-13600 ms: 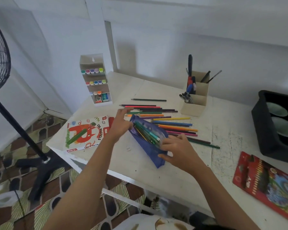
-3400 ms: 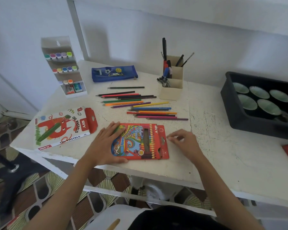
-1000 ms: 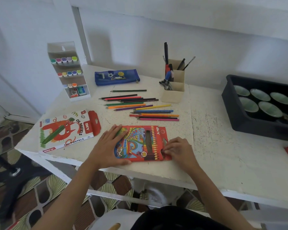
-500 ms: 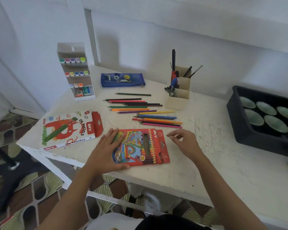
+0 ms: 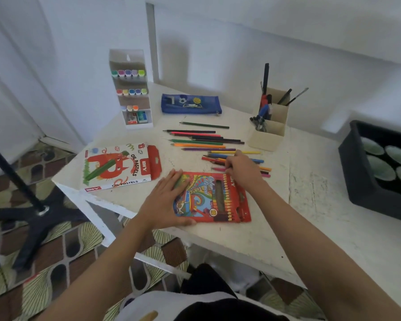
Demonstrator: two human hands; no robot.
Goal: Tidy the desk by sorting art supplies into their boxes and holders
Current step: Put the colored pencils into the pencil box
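"Two hands, I gather. Which step is in hand?"

"Boxing the loose pencils point(image 5: 198, 145), I judge. The left hand point(image 5: 164, 202) lies flat on the left end of the red pencil box point(image 5: 208, 200), fingers point(image 5: 171, 181) straight, pinning it to the worktop point(image 5: 310, 181) near the front edge. The right hand point(image 5: 242, 169) reaches just past the box, its fingers curled down onto the nearest pencils. Whether they have one pinched I cannot tell."

"What does the next move call for?"

"Probably lifting one pencil clear of its neighbours, since they lie side by side and partly overlap, then sliding it into the box. Whether the flap is open I cannot tell, so it may need opening first."

"How many of each thing?"

"About thirteen loose pencils, lying between the box and the holder point(image 5: 266, 137). The hand hides some, so the count is rough. One pencil box. One pastels box point(image 5: 116, 167) to its left. One blue case point(image 5: 191, 104) at the back. One rack point(image 5: 127, 56) at the back left, with markers point(image 5: 128, 72): five on the top shelf, five on the second, two or three on the third. One beige holder, with pens point(image 5: 265, 77) and brushes point(image 5: 296, 96) too crowded to count. One black tray point(image 5: 380, 205) at the right, showing at least four pale green dishes point(image 5: 380, 170), cut off by the frame."
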